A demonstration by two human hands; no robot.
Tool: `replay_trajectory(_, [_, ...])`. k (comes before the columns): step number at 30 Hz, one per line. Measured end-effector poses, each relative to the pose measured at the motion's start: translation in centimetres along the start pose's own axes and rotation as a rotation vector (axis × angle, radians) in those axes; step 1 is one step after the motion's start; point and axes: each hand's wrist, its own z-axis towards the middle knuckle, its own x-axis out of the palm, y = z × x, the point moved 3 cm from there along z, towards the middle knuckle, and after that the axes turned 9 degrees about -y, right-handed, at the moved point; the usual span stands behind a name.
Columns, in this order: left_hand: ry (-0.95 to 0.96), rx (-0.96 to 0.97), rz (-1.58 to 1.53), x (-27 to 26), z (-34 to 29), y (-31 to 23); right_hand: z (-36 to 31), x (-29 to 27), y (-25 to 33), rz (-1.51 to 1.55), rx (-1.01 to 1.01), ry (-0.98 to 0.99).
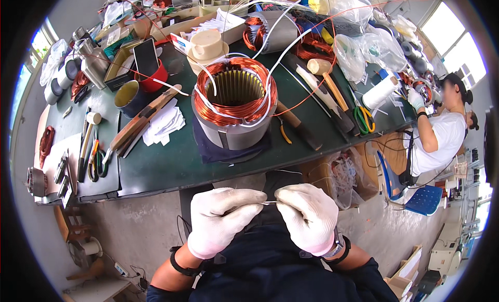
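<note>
Thin pale strand (269,202) spans the short gap between the gloved left hand (222,214) and right hand (310,217), held below the bench's near edge; thumb and fingers of each are pinched closed on it. Beyond, a stator (231,139) with copper windings (254,105) stands on dark cloth (204,146) atop the green workbench (166,164), a wooden mallet (334,88) lying to its right.

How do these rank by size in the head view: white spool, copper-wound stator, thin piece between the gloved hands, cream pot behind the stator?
Largest to smallest, as they look:
1. Copper-wound stator
2. Cream pot
3. White spool
4. Thin piece, though nearest the camera
</note>
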Motion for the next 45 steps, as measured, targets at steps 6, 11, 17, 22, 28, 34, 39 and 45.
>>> replay_trajectory(6, [0.015, 0.002, -0.037, -0.3, -0.2, 0.5, 0.2, -0.3, 0.3, 0.001, -0.032, -0.029])
replay_trajectory(11, [0.003, 0.034, 0.004, -0.2, -0.1, 0.4, 0.3, -0.2, 0.3, 0.018, -0.047, -0.015])
replay_trajectory(17, [-0.002, -0.023, -0.044, -0.3, -0.3, 0.3, 0.3, 0.1, 0.5, 0.025, -0.037, -0.031])
replay_trajectory(22, [0.008, 0.037, -0.026, -0.5, -0.4, 0.4, 0.0, 0.2, 0.5, 0.021, 0.043, 0.006])
replay_trajectory(28, [-0.009, 0.042, -0.096, -0.2, -0.6, 0.7, -0.1, 1.0, 0.2, 0.103, 0.035, 0.028])
replay_trajectory(34, [0.020, 0.101, -0.018, -0.2, -0.3, 0.4, -0.6, 1.4, -0.3, 0.173, 0.162, 0.158])
replay_trajectory(39, [-0.103, 0.291, 0.090, -2.3, -0.8, 0.9, -2.1, 0.8, -4.2, 0.275, 0.627, 0.355])
replay_trajectory(45, [-0.334, 0.113, -0.224, -8.5, -0.6, 2.8, -2.1, -4.5, -9.8, 0.053, 1.021, 0.073])
